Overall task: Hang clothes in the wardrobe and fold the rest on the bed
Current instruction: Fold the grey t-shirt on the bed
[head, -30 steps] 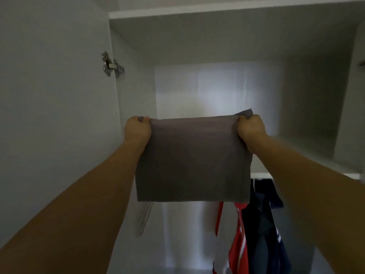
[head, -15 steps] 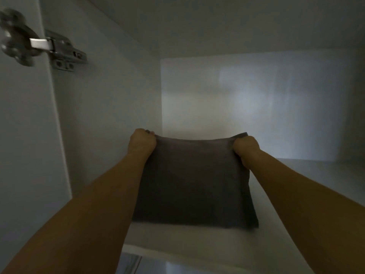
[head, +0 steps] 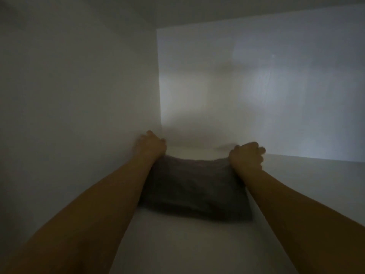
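Here, item by item, as I read it from my station.

Hidden or unclear: the whole view is dim and softly blurred. The far corners of the folded grey cloth (head: 194,186) lie under the hands, so I cannot see how the fingers meet the fabric. Both forearms run off the lower edge of the view. The front lip of the shelf (head: 177,244) is out of view.

Surroundings: a pale wardrobe compartment. The left side wall (head: 79,95) stands close beside the left arm; the back panel (head: 256,86) carries a faint bluish patch of light on its right half. The two forearms flank the cloth and cover its left and right margins.

Hands: left hand (head: 151,144) sits at the far left corner of the cloth, knuckles up, fingers curled, close to the side wall. Right hand (head: 246,155) sits at the far right corner, fingers likewise curled. Whether either hand grips the cloth or only rests over its corner, I cannot tell.

Task item: folded grey cloth, dark grey, roughly rectangular, lying flat on the shelf in the left rear part of the compartment, its far edge sagging slightly between the two hands, its near edge thick and rounded.
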Tool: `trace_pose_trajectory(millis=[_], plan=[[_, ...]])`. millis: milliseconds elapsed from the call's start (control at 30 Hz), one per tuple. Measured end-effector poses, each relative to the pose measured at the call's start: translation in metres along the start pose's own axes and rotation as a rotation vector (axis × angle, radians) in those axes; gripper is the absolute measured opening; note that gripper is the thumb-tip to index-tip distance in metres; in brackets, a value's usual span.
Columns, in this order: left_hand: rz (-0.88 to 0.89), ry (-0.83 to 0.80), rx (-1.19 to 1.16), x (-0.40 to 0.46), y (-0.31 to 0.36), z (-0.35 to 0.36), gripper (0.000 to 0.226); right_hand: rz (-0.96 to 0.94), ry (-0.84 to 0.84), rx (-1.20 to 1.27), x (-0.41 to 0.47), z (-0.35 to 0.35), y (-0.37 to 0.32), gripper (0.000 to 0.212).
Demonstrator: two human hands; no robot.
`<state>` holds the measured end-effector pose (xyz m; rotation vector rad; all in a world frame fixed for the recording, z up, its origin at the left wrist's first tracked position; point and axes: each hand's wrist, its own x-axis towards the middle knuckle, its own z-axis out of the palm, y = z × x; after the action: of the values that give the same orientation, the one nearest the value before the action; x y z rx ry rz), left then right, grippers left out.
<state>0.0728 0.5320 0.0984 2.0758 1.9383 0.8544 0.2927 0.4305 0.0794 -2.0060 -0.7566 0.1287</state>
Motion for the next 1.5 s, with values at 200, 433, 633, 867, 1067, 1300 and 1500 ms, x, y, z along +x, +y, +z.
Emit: trace_pose_trajectory(millis=[200,433,633,867,1067,1300,1500], plan=[[0.208,-0.414,0.325,-0.040,-0.005,0.029,0.074,-0.413,-0.505,-0.784,-0.037,0.000,-0.004,0.064],[0.180,-0.385,0.268,-0.040,-0.027,0.045,0.072,-0.335,-0.558,-0.732,-0.048,0.024,0.011,0.065],[0.213,-0.448,0.267,0.007,-0.015,0.064,0.083,-0.341,-0.508,-0.739,-0.008,0.047,0.009,0.066],[0.331,-0.471,0.275,0.055,-0.022,0.080,0.093,-0.378,-0.516,-0.758,0.036,0.067,0.011,0.069],[0.379,-0.463,0.317,0.073,-0.016,0.089,0.082,-0.349,-0.510,-0.767,0.049,0.075,0.008,0.069],[0.384,-0.464,0.296,0.083,-0.013,0.096,0.101,-0.334,-0.509,-0.771,0.055,0.080,0.006,0.069],[0.391,-0.454,0.283,0.087,-0.014,0.098,0.102,-0.331,-0.512,-0.755,0.058,0.084,0.006,0.069]])
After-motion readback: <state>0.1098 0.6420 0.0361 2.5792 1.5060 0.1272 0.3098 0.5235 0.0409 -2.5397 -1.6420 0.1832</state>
